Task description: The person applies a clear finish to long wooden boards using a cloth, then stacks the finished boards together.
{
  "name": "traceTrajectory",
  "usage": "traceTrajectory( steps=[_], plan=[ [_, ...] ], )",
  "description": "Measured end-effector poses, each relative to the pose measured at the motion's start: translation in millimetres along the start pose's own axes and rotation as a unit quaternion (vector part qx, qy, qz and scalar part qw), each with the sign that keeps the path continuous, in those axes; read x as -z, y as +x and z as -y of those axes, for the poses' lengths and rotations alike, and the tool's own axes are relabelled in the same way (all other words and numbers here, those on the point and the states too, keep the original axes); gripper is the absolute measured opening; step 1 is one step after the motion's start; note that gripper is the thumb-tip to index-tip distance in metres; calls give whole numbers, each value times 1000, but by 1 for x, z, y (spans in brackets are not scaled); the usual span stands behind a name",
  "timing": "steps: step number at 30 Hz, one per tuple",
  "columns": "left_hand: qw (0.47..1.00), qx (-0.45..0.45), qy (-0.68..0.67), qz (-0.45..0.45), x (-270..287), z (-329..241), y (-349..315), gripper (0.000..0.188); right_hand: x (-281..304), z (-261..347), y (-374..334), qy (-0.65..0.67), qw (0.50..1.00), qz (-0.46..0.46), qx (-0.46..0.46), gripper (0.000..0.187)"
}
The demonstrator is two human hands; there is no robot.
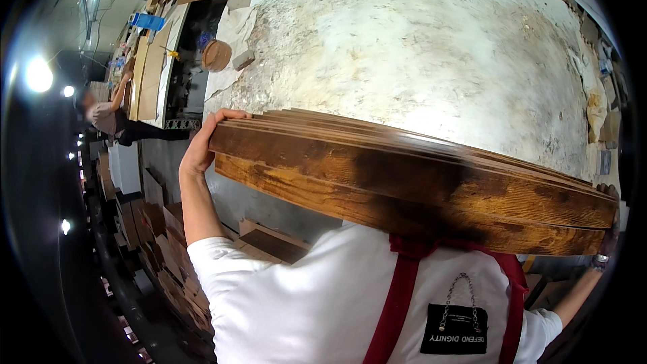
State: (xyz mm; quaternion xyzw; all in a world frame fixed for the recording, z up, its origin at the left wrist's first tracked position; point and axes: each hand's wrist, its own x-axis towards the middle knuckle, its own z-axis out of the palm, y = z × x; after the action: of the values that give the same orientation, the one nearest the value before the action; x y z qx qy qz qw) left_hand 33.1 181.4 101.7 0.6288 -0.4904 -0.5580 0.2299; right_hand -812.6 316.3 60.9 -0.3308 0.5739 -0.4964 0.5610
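A stack of several long, brown-stained wooden boards [418,175] spans the view in front of my chest, the edges of the near boards facing me. My left hand [205,138] grips the left end, its fingers bent over the top corner. At the far right end my right hand [610,222] is wrapped round the other end of the boards; it looks dark and partly shadowed, and some of its fingers are hidden. Beyond the boards lies a worn, whitish work surface [418,47], stained and scuffed.
On the work surface's left edge sit a round brown wooden piece [216,55] and a small grey block [243,60]. Another person [111,114] stands at a bench on the far left. Cardboard boxes [162,256] crowd the floor at lower left.
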Motion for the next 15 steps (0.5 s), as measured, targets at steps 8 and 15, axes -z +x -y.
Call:
traceTrajectory(
  steps=[8, 15],
  plan=[
    [962, 42, 267, 40, 4, -85, 29, 72, -12, -17, 5, 115, 970, 209, 41, 60],
    [848, -80, 327, 409, -217, -166, 129, 85, 1, -41, -4, 234, 966, 73, 80, 69]
  ],
)
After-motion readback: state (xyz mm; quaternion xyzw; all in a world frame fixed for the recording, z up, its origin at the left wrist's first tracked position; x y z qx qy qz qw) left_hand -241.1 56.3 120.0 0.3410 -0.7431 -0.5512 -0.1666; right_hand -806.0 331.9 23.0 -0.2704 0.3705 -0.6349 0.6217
